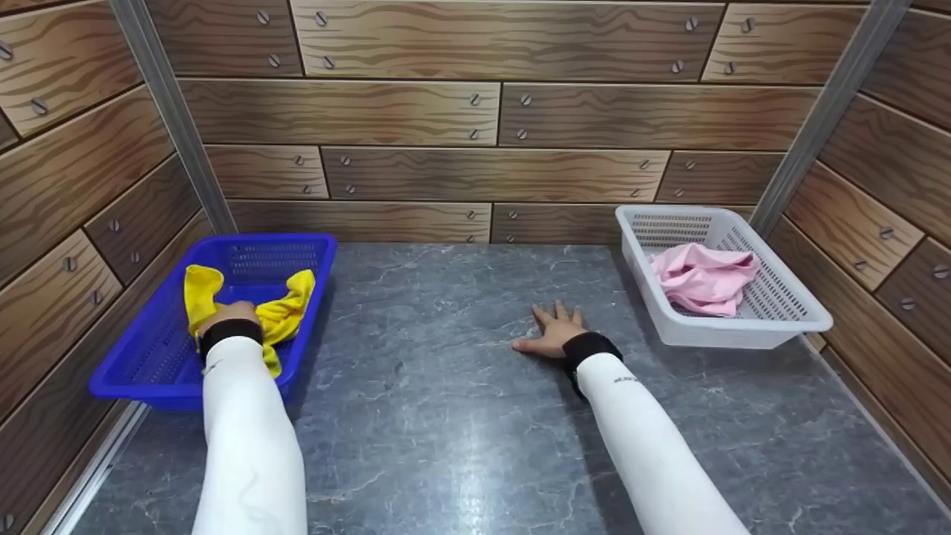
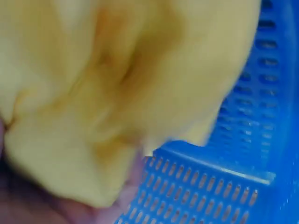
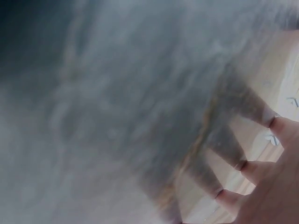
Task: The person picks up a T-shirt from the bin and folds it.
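Observation:
A crumpled yellow cloth [image 1: 282, 316] is bunched in my left hand [image 1: 234, 316], inside the blue basket [image 1: 325, 256] at the left. The left wrist view has the yellow cloth [image 2: 154, 84] filling most of the picture, with fingers around its lower part and the slotted blue basket wall [image 2: 201, 186] beyond. My right hand [image 1: 556, 334] rests on the grey tabletop with its fingers spread and straight, holding nothing. Those fingers [image 3: 257, 170] touch the shiny surface in the right wrist view.
A white basket [image 1: 743, 332] stands at the back right of the grey marbled table [image 1: 438, 371], with a pink cloth [image 1: 706, 279] lying crumpled inside. Wood-patterned walls [image 1: 416, 111] close off the back and both sides.

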A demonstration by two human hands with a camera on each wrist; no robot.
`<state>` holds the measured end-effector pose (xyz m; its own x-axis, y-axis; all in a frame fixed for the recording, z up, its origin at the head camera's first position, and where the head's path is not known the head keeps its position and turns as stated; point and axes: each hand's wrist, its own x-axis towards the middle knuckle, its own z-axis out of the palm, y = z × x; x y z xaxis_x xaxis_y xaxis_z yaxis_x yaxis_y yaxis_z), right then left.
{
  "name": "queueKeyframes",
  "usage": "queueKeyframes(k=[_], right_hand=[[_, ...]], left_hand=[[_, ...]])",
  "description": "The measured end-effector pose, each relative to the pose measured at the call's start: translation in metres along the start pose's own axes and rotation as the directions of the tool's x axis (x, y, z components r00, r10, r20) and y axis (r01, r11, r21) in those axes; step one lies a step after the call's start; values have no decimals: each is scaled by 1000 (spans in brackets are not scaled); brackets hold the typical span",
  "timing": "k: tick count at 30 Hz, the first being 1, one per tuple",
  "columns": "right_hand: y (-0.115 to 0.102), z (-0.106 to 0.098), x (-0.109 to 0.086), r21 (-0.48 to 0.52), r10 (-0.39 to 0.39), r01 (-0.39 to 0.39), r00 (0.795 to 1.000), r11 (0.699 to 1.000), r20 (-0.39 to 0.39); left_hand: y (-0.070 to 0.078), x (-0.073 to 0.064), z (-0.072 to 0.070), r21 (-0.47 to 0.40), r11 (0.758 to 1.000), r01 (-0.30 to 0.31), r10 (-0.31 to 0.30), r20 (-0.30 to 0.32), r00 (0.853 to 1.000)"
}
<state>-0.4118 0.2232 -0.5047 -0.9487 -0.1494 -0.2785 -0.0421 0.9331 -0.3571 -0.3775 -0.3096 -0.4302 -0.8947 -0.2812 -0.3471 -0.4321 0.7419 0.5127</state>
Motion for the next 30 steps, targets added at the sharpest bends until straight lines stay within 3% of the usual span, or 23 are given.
queueKeyframes(k=[1, 2, 5, 7, 11, 15, 19, 23, 27, 30], right_hand=[[0, 0, 0, 0, 1, -1, 1000, 1000, 2], [1, 0, 0, 1, 3, -3, 1000, 1000, 2], [3, -1, 0, 7, 2, -2, 1000, 1000, -2], [4, -2, -2, 11, 1, -1, 1000, 1000, -7], [2, -3, -6, 9, -4, 4, 1000, 1000, -3], [-4, -7, -15, 15, -8, 8, 1000, 1000, 2], [-8, -11, -19, 16, -13, 13, 1000, 1000, -9], [-9, -11, -20, 9, -18, 18, 1000, 1000, -9], [-11, -11, -22, 25, -31, 31, 999, 999, -14], [-10, -10, -20, 20, -26, 26, 1000, 999, 1]], left_hand=[[-1, 4, -1, 145, 989, 3, 10, -90, 996], [-3, 8, -4, 272, 961, -54, 90, -124, 988], [-3, 12, -13, 140, 989, -40, 70, -220, 973], [0, 10, -20, 37, 998, -53, 62, -305, 950], [12, -1, -35, -183, 978, -98, 6, -446, 895], [30, -9, -50, -376, 909, -181, -63, -552, 832], [56, -13, -64, -484, 820, -306, -89, -635, 767], [90, -22, -70, -500, 753, -428, -60, -700, 711], [121, -32, -67, -461, 709, -533, -3, -758, 652], [140, -37, -60, -432, 685, -586, 37, -783, 620]])
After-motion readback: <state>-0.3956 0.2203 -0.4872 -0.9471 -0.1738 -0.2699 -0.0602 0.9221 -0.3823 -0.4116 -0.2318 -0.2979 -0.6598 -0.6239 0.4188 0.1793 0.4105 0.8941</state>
